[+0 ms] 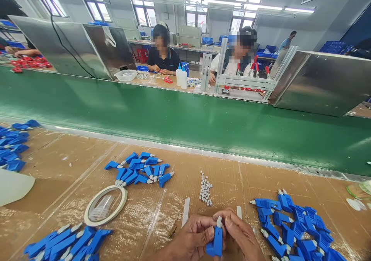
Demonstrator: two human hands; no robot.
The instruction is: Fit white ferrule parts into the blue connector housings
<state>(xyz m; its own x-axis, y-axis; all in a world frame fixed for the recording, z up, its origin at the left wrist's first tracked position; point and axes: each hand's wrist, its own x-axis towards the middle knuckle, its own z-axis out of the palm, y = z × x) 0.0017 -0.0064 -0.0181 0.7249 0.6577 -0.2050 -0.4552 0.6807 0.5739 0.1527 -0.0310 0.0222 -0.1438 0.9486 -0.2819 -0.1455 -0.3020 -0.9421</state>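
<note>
Low in the head view, my left hand (197, 236) grips a blue plastic part (216, 241) between thumb and fingers. The part stands roughly upright, with a light grey tip (219, 221) at its top. My right hand (240, 232) is closed around the tip end from the other side, its thumb and forefinger at the grey tip. Just beyond my hands lies a small heap of little grey-white pieces (205, 189). Similar blue parts with grey tips are piled to the right (295, 226), at the back left (142, 168) and at the front left (68, 243).
A roll of tape (125, 199) lies left on the cardboard-covered table (228, 164), clear plastic pieces inside its ring. More blue parts (13, 145) sit at the far left. A green conveyor belt (162, 116) runs past the table. Across it, people work behind white bottles (182, 78) and metal panels (324, 83).
</note>
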